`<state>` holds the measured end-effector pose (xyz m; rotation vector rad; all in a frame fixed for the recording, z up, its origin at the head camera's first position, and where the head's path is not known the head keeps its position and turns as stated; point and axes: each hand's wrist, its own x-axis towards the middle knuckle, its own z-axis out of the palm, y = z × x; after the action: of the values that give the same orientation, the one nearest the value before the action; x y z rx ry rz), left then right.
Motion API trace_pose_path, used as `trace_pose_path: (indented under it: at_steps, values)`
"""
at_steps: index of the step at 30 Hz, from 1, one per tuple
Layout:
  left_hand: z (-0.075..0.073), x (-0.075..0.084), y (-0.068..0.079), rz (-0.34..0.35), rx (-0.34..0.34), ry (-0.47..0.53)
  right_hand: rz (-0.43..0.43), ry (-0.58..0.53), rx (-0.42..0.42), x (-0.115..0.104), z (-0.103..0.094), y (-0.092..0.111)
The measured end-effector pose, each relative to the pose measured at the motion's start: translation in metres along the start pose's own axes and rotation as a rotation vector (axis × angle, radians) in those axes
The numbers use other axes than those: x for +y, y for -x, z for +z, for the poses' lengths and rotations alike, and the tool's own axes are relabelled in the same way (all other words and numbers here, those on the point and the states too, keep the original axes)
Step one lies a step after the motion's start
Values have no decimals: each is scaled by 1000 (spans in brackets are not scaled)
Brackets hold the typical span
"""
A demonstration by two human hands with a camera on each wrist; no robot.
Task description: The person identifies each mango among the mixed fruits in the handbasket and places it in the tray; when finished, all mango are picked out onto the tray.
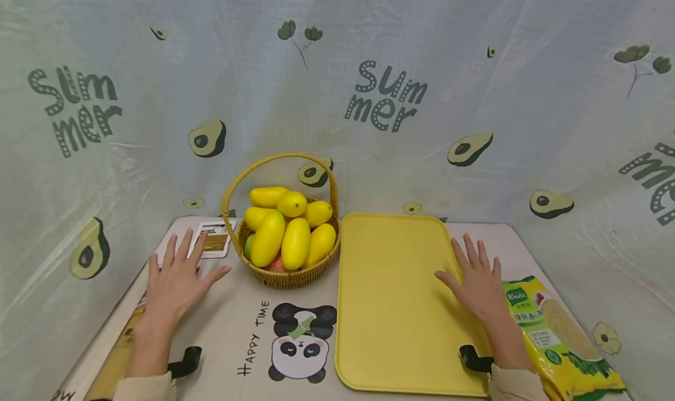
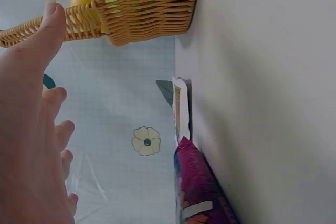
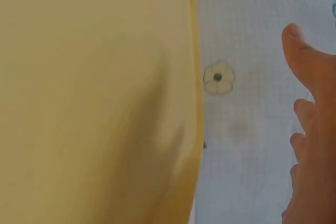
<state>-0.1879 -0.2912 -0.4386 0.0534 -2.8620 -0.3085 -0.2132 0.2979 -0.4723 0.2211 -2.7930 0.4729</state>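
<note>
My left hand (image 1: 176,281) is held with fingers spread above the left side of the table, holding nothing. Right of it stands a wicker basket (image 1: 291,280) with a tall handle, filled with yellow mangoes (image 1: 296,243). Over the right edge of a yellow tray (image 1: 390,307) hovers my right hand (image 1: 479,286), its fingers spread and nothing in them. In the left wrist view the left hand (image 2: 31,124) is apart from the table, with the basket (image 2: 147,9) beyond the thumb. The right wrist view shows the right hand (image 3: 315,119) raised above the tray (image 3: 94,77).
A yellow-green Knorr bag (image 1: 559,336) lies at the right. Behind the left hand is a white-edged flat packet (image 1: 215,240); a long yellowish package (image 1: 113,363) is partly hidden under the left arm. A purple package (image 2: 199,182) appears in the left wrist view. Printed cloth (image 1: 337,96) hangs around the table.
</note>
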Motion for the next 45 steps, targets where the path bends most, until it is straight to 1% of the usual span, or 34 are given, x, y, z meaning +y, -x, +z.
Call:
trace_pose_path:
  at_steps: [7, 10, 14, 18, 20, 25, 29, 31, 37, 42, 45]
  values:
    - [-10, 5, -5, 12, 34, 21, -50, -47, -5, -33, 1, -18]
    - [-13, 9, -7, 17, 35, 35, -76, -56, -12, -48, 2, -26]
    - [-16, 14, -9, 18, 52, 46, -116, -77, -16, -70, 8, -33]
    - [-18, 21, -13, 22, 71, 66, -152, -121, -27, -92, 15, -43]
    - [-18, 25, -16, 21, 60, 113, -162, -152, -37, -103, 16, -47]
    - [-19, 37, -21, 13, 18, 273, -200, -197, -60, -132, 22, -54]
    - [-21, 43, -23, 16, 15, 344, -247, -209, -72, -156, 32, -58]
    - [-22, 44, -25, 3, 5, 378, -271, -214, -79, -168, 36, -59]
    - [-23, 50, -31, -69, -23, 535, -320, -226, -117, -204, 42, -61]
    - [-25, 55, -37, -89, -19, 623, -354, -214, -134, -228, 48, -61]
    - [-26, 58, -41, -83, -1, 681, -373, -219, -136, -240, 52, -63]
